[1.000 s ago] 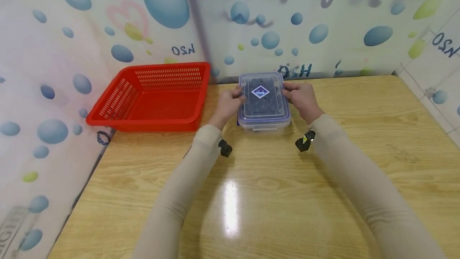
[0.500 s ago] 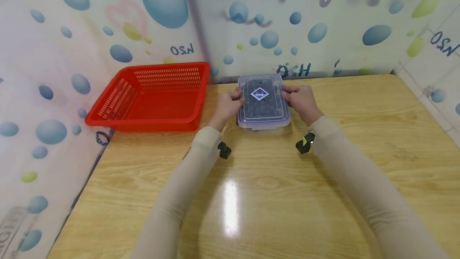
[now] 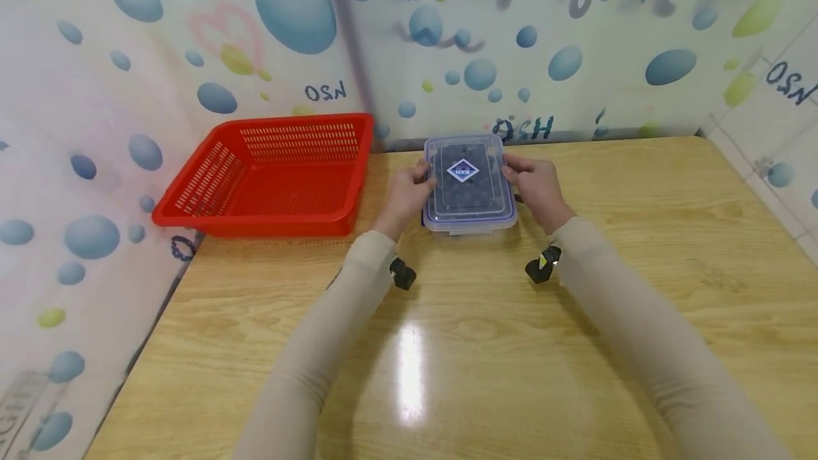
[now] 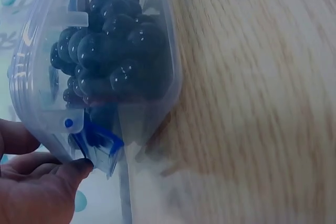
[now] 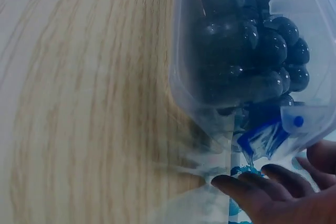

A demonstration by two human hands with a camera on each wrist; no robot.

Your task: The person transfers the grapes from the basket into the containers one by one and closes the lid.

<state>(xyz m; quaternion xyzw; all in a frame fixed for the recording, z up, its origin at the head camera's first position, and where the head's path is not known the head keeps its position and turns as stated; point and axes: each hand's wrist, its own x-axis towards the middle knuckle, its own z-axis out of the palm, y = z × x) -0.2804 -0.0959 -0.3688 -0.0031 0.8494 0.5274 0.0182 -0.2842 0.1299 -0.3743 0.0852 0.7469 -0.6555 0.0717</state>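
A clear food container (image 3: 469,187) with a blue-edged lid and a diamond label stands on the table. Dark, shiny, round grape-like pieces (image 4: 113,51) show through its side. My left hand (image 3: 406,194) holds the left edge, with the thumb at the lid's rim and fingertips at a blue-edged clip flap (image 4: 97,145) that hangs outward. At the opposite edge my right hand (image 3: 538,187) has its thumb by the rim and its fingers bent below another tilted clip flap (image 5: 262,137). Whether those fingers touch the flap I cannot tell.
To the left stands a red plastic basket (image 3: 354,218) with slotted walls. The wooden table (image 3: 473,346) ends at a wall covering (image 3: 479,41) printed with blue drops, close behind the container.
The lid's front rim sits lower on the container than a second ago. Both hands stay at its sides, with the right one slightly nearer the person.
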